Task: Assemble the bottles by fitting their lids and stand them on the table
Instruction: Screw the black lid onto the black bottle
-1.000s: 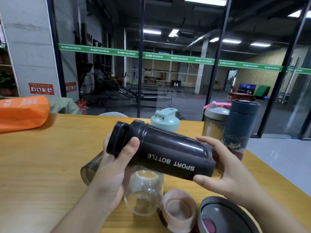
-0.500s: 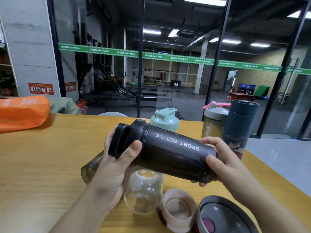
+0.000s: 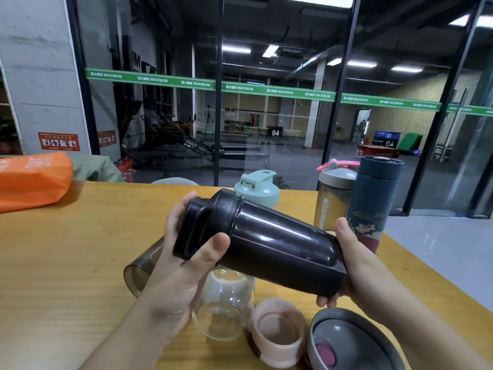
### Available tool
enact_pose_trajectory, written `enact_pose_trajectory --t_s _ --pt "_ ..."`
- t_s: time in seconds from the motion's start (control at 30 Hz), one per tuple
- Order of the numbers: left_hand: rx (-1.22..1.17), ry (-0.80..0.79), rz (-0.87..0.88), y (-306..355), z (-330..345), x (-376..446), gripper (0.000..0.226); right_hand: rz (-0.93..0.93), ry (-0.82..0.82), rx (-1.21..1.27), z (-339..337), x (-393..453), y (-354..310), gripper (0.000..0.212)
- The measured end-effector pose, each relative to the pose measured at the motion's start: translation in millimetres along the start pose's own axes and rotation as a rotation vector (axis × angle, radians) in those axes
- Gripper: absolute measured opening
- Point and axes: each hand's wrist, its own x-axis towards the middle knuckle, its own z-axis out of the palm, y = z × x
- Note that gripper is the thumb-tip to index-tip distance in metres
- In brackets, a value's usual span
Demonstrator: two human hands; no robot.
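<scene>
While we hold the black bottle (image 3: 269, 244) tilted in the air above the worktop (image 3: 66, 263), our left hand (image 3: 181, 265) is curled round its black lid (image 3: 200, 222) with the thumb pressed on the cap's near edge, and our right hand (image 3: 354, 265) is clamped round the base, fingers wrapping underneath. Judging by its glossy hard plastic and see-through neighbours, we expect the bottle to be light, stiff and a little slippery, so gripping the wide base and the ridged lid rim seems the surest hold for twisting. Below the black bottle lie a clear jar (image 3: 224, 305), a pink cup-shaped piece (image 3: 277, 332) and a grey lid (image 3: 349, 343), with a smoky empty tumbler (image 3: 141, 268) on its side beneath our left wrist; the jar may be glass and fragile, though we cannot tell. Beyond the black bottle stand a mint-lidded bottle (image 3: 257, 186), a tan shaker (image 3: 333, 196) and a dark blue flask (image 3: 373, 198), all upright and capped. Far to the left of the black bottle rests an orange bag (image 3: 32, 180).
</scene>
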Motion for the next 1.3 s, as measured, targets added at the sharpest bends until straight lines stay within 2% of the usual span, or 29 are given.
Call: enact_pose_trajectory --t_s 0.1,0.17,0.27,0.37,0.43,0.57,0.8,1.03,1.23,1.3 --pt "-0.009 0.051 -0.012 -0.7 0.2 1.2 0.11 -0.005 0.01 -0.06 1.5 2.4 3.8 0.063" --pt "-0.023 0.11 -0.027 -1.8 -1.1 3.4 0.115 -0.042 0.006 -0.069 2.2 3.8 5.0 0.05" --pt "-0.056 0.196 -0.032 -2.6 -3.5 6.3 0.125 -0.2 -0.029 -0.124 -1.1 0.6 7.9 0.081" --pt "-0.09 0.235 -0.046 -1.6 -5.3 7.4 0.126 -0.311 -0.006 -0.159 1.2 -2.1 6.0 0.081" --pt "-0.109 0.217 -0.057 -0.5 -4.3 6.6 0.124 -0.354 0.024 -0.171 0.9 -1.6 4.4 0.075" --pt "-0.148 0.19 -0.07 1.0 -1.1 5.1 0.121 -0.389 0.06 -0.233 -0.9 -2.9 5.0 0.08" --pt "-0.135 0.141 -0.071 0.9 -0.4 3.8 0.12 -0.418 0.147 -0.395 -4.3 0.1 9.8 0.056" --pt "-0.065 0.112 -0.071 -0.8 -1.2 3.6 0.115 -0.494 0.21 -0.52 -9.3 2.2 10.2 0.041" --pt "-0.051 0.09 -0.065 0.7 1.7 1.8 0.118 -0.437 0.247 -0.533 -8.9 2.4 11.4 0.051" --pt "-0.03 0.068 -0.039 1.5 3.6 1.6 0.116 -0.367 0.23 -0.497 -8.8 3.7 12.2 0.063"
